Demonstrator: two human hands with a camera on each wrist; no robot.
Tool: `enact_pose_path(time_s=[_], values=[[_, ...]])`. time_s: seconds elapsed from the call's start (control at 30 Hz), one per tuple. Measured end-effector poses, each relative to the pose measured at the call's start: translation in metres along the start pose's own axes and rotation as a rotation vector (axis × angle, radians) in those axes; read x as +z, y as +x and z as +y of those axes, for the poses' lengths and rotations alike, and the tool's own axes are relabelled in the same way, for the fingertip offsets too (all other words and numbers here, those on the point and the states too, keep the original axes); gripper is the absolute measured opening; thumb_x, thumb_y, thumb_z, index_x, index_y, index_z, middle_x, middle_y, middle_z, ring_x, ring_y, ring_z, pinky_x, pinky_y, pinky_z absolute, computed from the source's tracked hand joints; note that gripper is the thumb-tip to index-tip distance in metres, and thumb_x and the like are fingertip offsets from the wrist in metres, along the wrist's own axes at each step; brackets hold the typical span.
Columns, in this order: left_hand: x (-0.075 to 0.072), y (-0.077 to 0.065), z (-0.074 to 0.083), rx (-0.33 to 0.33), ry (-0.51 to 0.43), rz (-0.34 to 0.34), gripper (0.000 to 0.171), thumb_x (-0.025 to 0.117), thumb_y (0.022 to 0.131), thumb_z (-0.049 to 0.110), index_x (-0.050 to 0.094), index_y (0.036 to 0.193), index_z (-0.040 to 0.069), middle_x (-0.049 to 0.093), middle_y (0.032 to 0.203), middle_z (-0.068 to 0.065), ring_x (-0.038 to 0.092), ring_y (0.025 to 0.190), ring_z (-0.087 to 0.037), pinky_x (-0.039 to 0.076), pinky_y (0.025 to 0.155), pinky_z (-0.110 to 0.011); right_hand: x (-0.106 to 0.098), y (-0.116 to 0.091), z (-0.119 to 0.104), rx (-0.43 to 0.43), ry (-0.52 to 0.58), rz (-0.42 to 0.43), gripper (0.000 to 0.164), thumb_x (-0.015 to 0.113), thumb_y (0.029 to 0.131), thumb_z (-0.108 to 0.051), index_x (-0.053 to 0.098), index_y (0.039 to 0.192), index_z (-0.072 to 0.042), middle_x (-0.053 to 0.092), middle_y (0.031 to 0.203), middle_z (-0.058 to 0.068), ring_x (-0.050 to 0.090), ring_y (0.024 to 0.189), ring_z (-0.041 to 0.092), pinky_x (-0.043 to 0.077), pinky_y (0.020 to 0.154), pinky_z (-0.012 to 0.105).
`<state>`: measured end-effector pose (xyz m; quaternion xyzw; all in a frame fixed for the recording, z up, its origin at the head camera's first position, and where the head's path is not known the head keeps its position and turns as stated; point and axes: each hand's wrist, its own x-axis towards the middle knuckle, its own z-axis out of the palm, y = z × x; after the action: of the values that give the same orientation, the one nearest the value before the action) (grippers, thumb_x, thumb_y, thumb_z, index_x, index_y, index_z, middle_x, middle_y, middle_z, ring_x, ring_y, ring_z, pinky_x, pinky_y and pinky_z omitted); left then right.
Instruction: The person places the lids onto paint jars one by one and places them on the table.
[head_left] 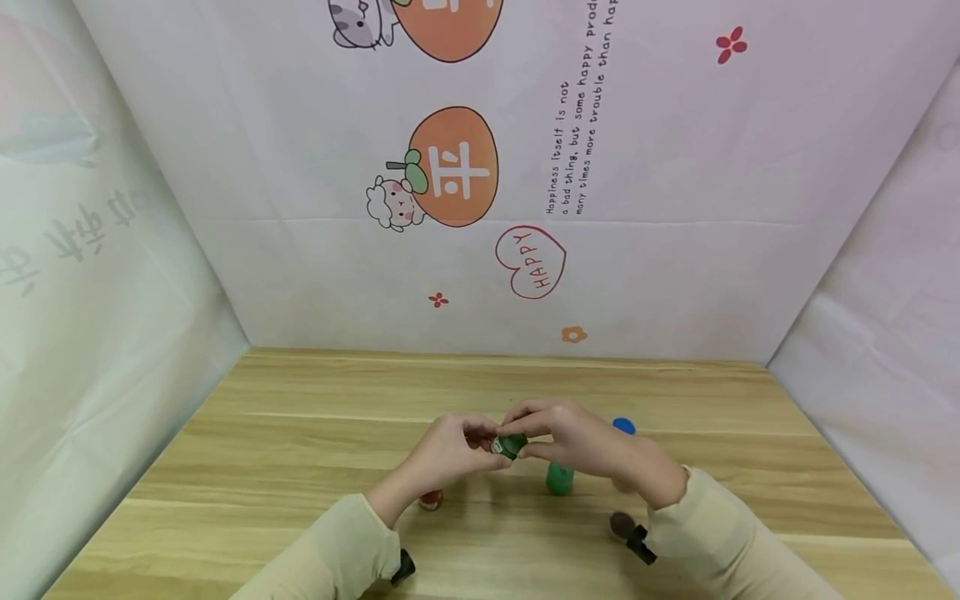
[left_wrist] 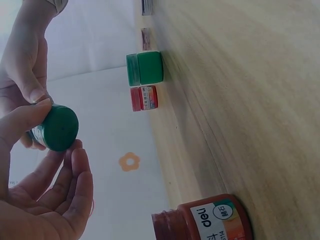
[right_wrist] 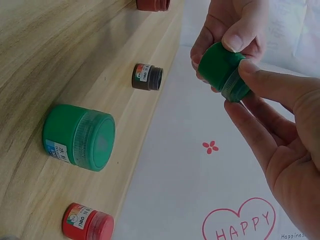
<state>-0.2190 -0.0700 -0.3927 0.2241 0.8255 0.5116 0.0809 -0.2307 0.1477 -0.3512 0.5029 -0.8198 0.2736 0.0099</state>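
A small green paint jar is held up above the table between both hands. My left hand grips the jar's body, thumb against its side, as the right wrist view shows. Thumb and fingers of my right hand pinch the clear ridged lid at the other end. In the left wrist view the jar's green base faces the camera. A larger green jar stands on the table below the right hand, and a brown jar stands near the left wrist.
On the wooden table are also a red jar, a small black jar, a blue round top beyond the right forearm and a dark round top by the right sleeve. Printed white sheeting rises behind the table.
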Motion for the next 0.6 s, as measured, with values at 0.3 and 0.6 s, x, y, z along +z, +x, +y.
enact_pose_path(time_s=[0.3, 0.6], values=[[0.000, 0.000, 0.002, -0.006, -0.009, 0.061, 0.030, 0.079, 0.075, 0.030, 0.070, 0.101, 0.021, 0.065, 0.087, 0.009, 0.061, 0.081, -0.010, 0.050, 0.071, -0.030, 0.002, 0.003, -0.007, 0.097, 0.013, 0.055, 0.036, 0.070, 0.082, -0.004, 0.065, 0.118, -0.007, 0.061, 0.110, 0.001, 0.059, 0.090, 0.010, 0.050, 0.071, 0.019], [0.000, -0.001, 0.002, 0.001, 0.043, 0.130, 0.031, 0.080, 0.073, 0.032, 0.070, 0.099, 0.019, 0.065, 0.090, 0.011, 0.060, 0.085, -0.009, 0.050, 0.075, -0.029, 0.006, 0.005, -0.016, 0.168, -0.005, 0.111, 0.036, 0.069, 0.083, -0.004, 0.065, 0.118, -0.008, 0.061, 0.110, 0.002, 0.060, 0.088, 0.010, 0.049, 0.068, 0.018]])
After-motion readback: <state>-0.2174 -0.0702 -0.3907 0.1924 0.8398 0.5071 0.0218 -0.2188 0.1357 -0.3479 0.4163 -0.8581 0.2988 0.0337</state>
